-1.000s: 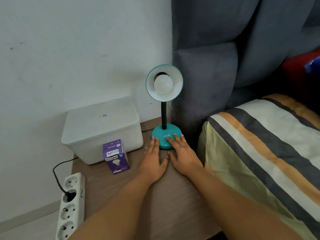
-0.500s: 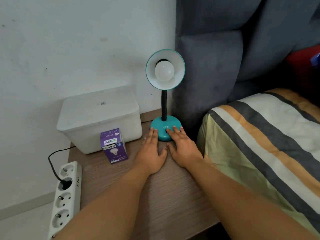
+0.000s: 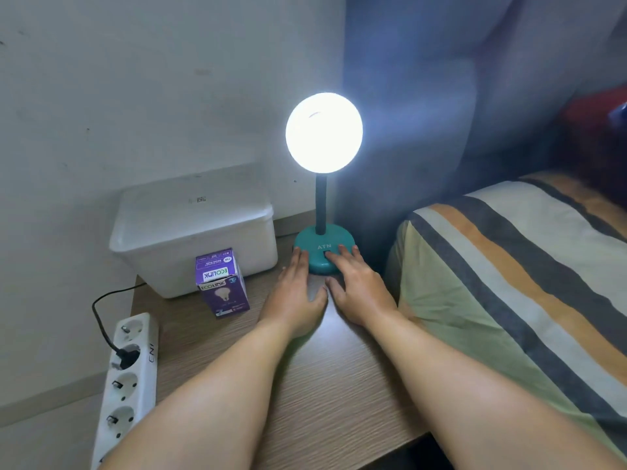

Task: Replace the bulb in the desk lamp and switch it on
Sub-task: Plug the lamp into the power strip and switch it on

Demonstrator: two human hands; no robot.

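now lamp (image 3: 324, 245) lit, hands (image 3: 295, 293) at base — flat

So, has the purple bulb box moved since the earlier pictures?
No. The bulb box stands in front of the white container, left of the lamp base, as before.

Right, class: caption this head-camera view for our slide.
Desk lamp glowing as both hands, left hand and right hand, rest at its base.
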